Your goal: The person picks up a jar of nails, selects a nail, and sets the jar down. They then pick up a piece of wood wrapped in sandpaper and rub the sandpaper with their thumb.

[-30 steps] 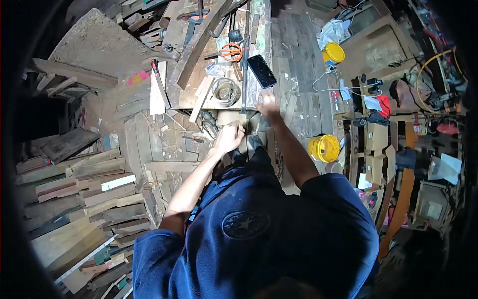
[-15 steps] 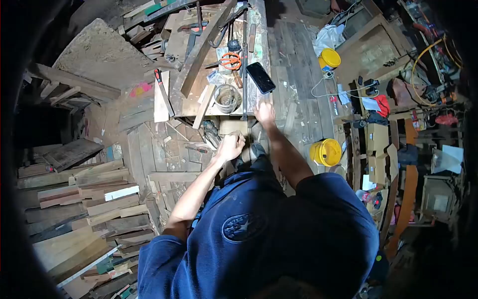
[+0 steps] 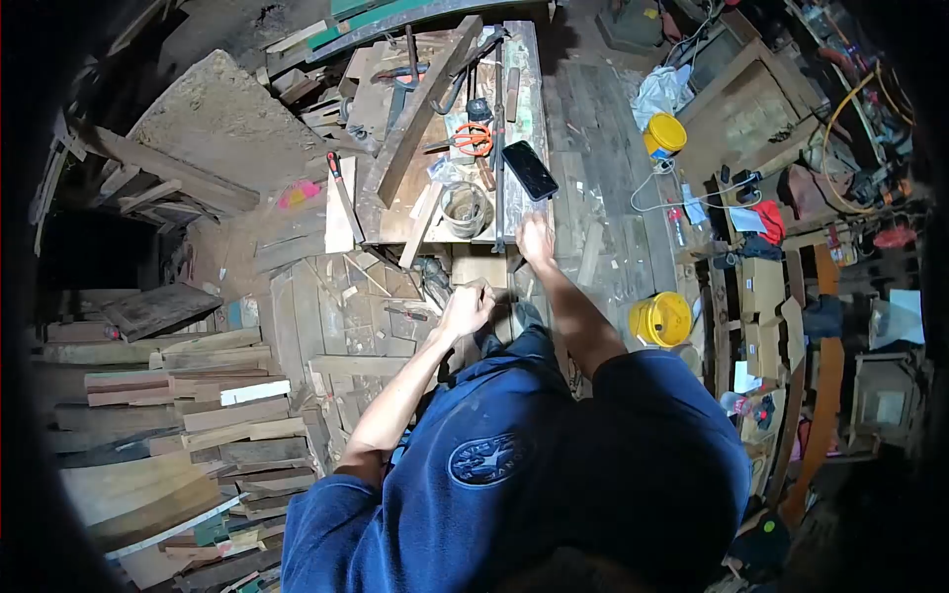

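My left hand is closed in front of the workbench, below its near edge. Whatever its fingers hold, if anything, is hidden. My right hand, its fingers curled, is at the near right corner of the workbench. A black phone lies just beyond it on the bench top. Left of the phone are a clear container and orange-handled scissors. A pale wooden piece sits under the bench edge, close to my left hand.
A long beam lies slanted across the bench. At its left corner, a red-and-black-handled saw rests on a pale board. Yellow buckets stand on the right. Stacked boards fill the lower left, and wood scraps litter the floor.
The whole view has shifted, so the bench and surroundings appear slightly lower and further right. Both hands keep nearly the same pose and place by the bench.
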`<state>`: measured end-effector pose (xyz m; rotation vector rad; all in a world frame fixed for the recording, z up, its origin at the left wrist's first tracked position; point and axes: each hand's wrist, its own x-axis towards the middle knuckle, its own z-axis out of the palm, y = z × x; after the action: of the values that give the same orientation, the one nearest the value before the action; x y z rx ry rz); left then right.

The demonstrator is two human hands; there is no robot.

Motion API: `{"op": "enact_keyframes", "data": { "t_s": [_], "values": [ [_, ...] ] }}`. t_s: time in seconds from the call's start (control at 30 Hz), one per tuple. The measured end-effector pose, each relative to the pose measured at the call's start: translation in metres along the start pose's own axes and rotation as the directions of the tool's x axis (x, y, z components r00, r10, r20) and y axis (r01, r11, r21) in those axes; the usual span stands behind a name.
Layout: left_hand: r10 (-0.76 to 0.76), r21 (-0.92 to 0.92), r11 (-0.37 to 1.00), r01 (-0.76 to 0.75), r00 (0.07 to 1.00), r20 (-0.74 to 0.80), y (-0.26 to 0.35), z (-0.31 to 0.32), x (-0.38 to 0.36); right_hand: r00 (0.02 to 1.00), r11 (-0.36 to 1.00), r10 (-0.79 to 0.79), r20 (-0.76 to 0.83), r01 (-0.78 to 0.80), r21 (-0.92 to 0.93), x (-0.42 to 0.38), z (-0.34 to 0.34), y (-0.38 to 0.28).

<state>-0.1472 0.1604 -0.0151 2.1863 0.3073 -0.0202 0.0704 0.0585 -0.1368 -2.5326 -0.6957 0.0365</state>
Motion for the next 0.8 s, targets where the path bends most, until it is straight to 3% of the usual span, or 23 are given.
{"op": "enact_keyframes", "data": {
  "t_s": [0.17,0.27,0.3,0.4,0.63,0.73,0.8],
  "values": [
    [0.081,0.046,0.996,-0.077,0.993,-0.083,-0.008,0.004,-0.007,0.998,0.999,-0.040,-0.045,0.039,-0.025,-0.002,-0.005,-0.004],
    [0.004,-0.038,0.999,-0.006,0.999,-0.046,0.004,-0.002,-0.012,0.999,0.999,-0.034,-0.030,0.034,-0.003,-0.002,-0.005,-0.003],
    [0.099,0.015,0.995,-0.098,0.987,-0.129,0.001,0.000,-0.010,0.996,0.999,-0.049,-0.080,0.050,0.008,-0.003,-0.005,-0.005],
    [0.024,-0.013,1.000,-0.026,0.995,-0.100,-0.003,0.004,-0.016,0.998,0.998,-0.026,-0.055,0.028,0.048,-0.004,-0.006,-0.006],
    [0.027,-0.032,0.999,-0.030,0.997,-0.075,-0.003,0.005,-0.020,0.993,0.986,0.033,-0.117,-0.013,0.164,-0.017,-0.010,-0.011],
    [-0.005,-0.035,0.999,0.003,0.998,-0.055,-0.007,0.006,-0.017,0.995,0.978,0.017,-0.099,0.004,0.210,-0.019,-0.012,-0.010],
    [-0.001,-0.015,1.000,0.000,0.998,-0.067,-0.010,0.008,-0.015,0.979,0.955,-0.040,-0.202,0.097,0.281,-0.019,-0.005,-0.005]
  ]
}}
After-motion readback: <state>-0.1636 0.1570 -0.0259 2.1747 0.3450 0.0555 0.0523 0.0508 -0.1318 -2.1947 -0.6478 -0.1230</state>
